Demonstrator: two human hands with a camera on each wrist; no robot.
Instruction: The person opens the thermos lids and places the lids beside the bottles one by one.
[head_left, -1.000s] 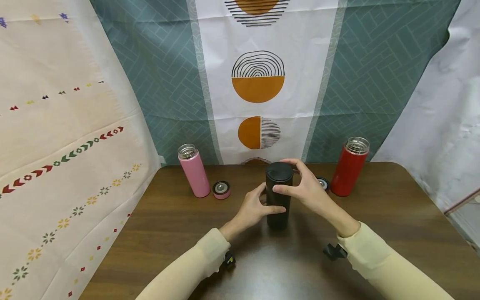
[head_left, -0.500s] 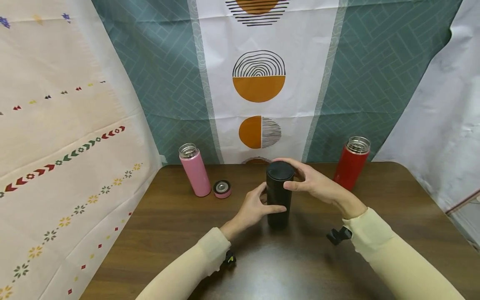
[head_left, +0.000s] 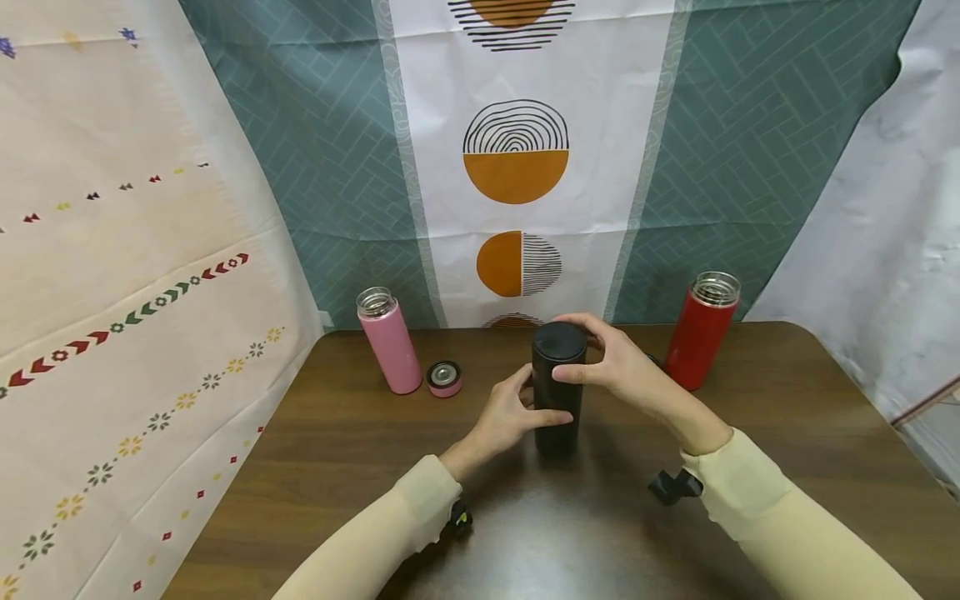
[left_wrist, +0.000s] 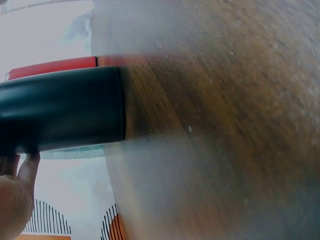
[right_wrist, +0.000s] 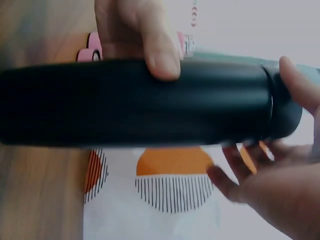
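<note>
A black vacuum flask (head_left: 557, 417) stands upright between the two hands, its base on the table. From its left side my left hand (head_left: 504, 417) grips the body, thumb across the front; the left wrist view catches part of that left hand (left_wrist: 17, 197) beside the flask. My right hand (head_left: 626, 371) holds the black lid (head_left: 559, 340) from the right, thumb on the near side and fingers reaching behind. In the right wrist view a thin seam separates the lid (right_wrist: 287, 107) from the body, and the right thumb (right_wrist: 300, 85) lies against the lid.
A pink flask (head_left: 392, 348) without its lid stands at the back left, a pink lid (head_left: 444, 379) lying upside down beside it. At the back right is a lidless red flask (head_left: 697, 337); a dark lid near it is mostly hidden by my right hand. Patterned cloth (head_left: 517, 108) hangs behind the table.
My right hand's thumb and wrist swung rightward around the lid, then came partway back left. The left hand and the flask have stayed in place.
</note>
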